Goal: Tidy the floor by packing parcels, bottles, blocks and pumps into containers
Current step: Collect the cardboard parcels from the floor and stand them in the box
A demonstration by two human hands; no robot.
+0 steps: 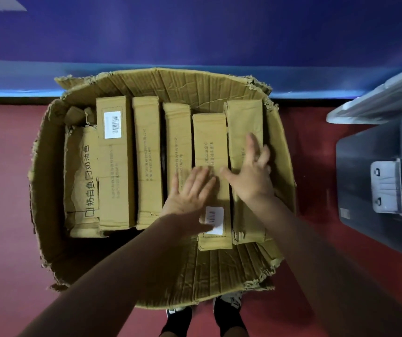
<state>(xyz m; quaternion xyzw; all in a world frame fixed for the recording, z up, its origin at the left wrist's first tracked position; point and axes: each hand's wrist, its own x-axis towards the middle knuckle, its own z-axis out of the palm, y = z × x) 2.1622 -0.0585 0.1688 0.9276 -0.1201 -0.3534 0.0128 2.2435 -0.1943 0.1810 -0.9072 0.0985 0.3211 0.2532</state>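
Note:
A big torn cardboard box (42,190) stands open on the red floor. Several long brown parcels lie side by side inside it. The leftmost parcel (113,166) bears a white barcode label. My left hand (190,190) lies flat with straight fingers across the third parcel (176,132) and the fourth parcel (209,142). My right hand (251,173) is spread over the fourth parcel and the rightmost parcel (243,122), fingers straight. Neither hand grips anything.
A grey plastic bin (374,181) with a latch stands to the right, its lid (374,100) leaning behind it. A blue wall with a light blue skirting runs behind the box. My shoes (229,312) show below the box's near flap.

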